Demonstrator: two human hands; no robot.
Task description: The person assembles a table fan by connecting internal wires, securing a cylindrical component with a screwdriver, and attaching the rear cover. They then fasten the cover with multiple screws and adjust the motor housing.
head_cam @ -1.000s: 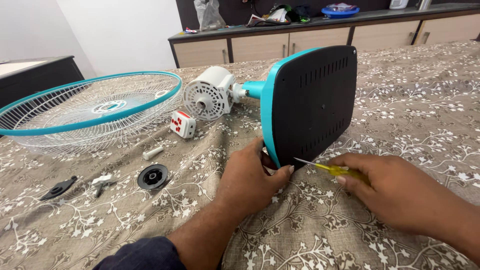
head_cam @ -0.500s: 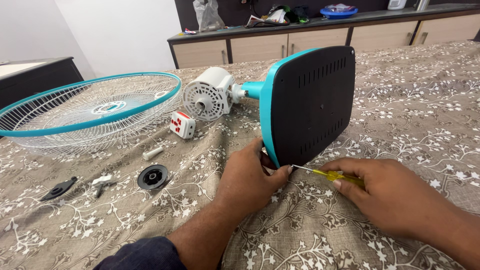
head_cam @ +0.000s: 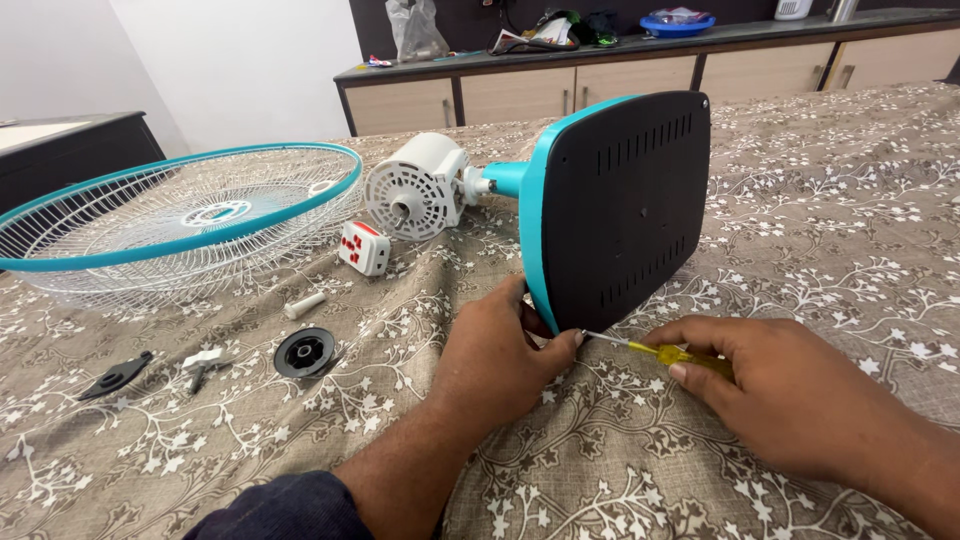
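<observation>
A fan lies on its side on a flower-patterned cloth [head_cam: 800, 210]. Its base [head_cam: 620, 210], black underneath with a teal rim, faces me. My left hand [head_cam: 495, 355] grips the lower left corner of that base. My right hand [head_cam: 790, 385] holds a small yellow-handled screwdriver [head_cam: 655, 350], whose metal tip touches the base's bottom edge beside my left thumb. The white motor housing [head_cam: 415, 187] sits at the far end of the teal neck.
A teal-rimmed wire fan guard [head_cam: 180, 215] lies at the left. Near it are a white and red plug [head_cam: 363, 248], a white peg [head_cam: 304, 305], a black round nut [head_cam: 304, 352], a small white part [head_cam: 203, 360] and a black flat piece [head_cam: 117, 375]. A wooden cabinet [head_cam: 600, 80] stands behind.
My right hand and the screwdriver have shifted slightly left, bringing the tip against the base's bottom edge. My left hand stays on the corner.
</observation>
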